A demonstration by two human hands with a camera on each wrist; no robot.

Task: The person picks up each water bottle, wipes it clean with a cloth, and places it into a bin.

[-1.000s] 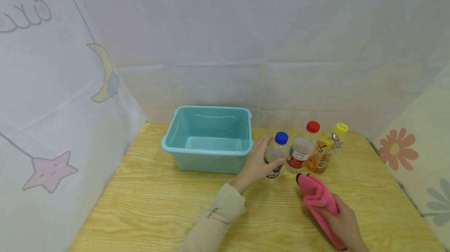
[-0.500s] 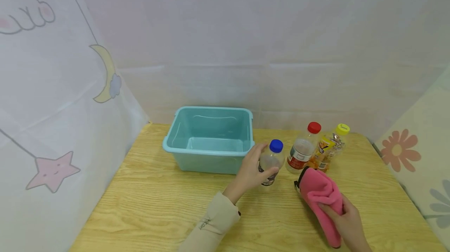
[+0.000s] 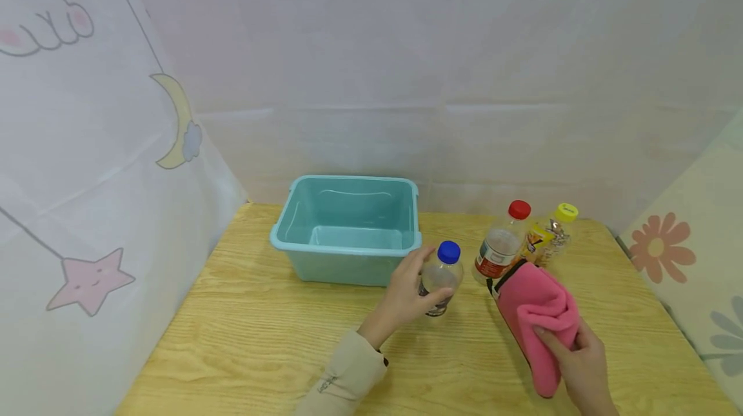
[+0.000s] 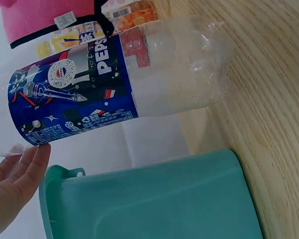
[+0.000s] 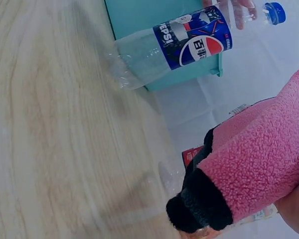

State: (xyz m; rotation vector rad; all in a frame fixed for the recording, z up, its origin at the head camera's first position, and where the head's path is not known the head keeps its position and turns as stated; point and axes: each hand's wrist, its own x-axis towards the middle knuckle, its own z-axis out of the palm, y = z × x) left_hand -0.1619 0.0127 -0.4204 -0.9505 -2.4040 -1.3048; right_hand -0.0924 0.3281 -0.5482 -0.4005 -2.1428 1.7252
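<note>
My left hand [image 3: 400, 300] grips a clear plastic Pepsi bottle [image 3: 442, 277] with a blue cap, around its upper part, just right of the tub. The bottle stands nearly upright, its base close to the table; the left wrist view shows its dark blue label [image 4: 74, 89]. In my right hand [image 3: 585, 364] is a folded pink cloth [image 3: 536, 313] with black edging, the thumb pressed on top of its folds. Its fleecy surface [image 5: 264, 159] fills the right of the right wrist view. The cloth is to the right of the bottle, apart from it.
A teal plastic tub [image 3: 342, 269] sits at the back, left of the bottle. Toward the back right stand a red-capped bottle [image 3: 499, 251] and a yellow-capped bottle [image 3: 558, 238] with an orange label, partly hidden by the cloth. A white sheet hangs behind the table [image 3: 261, 338].
My left hand has brought the Pepsi bottle left and nearer, away from the other bottles. My right hand has raised the cloth slightly to the right, its folds turning more into view.
</note>
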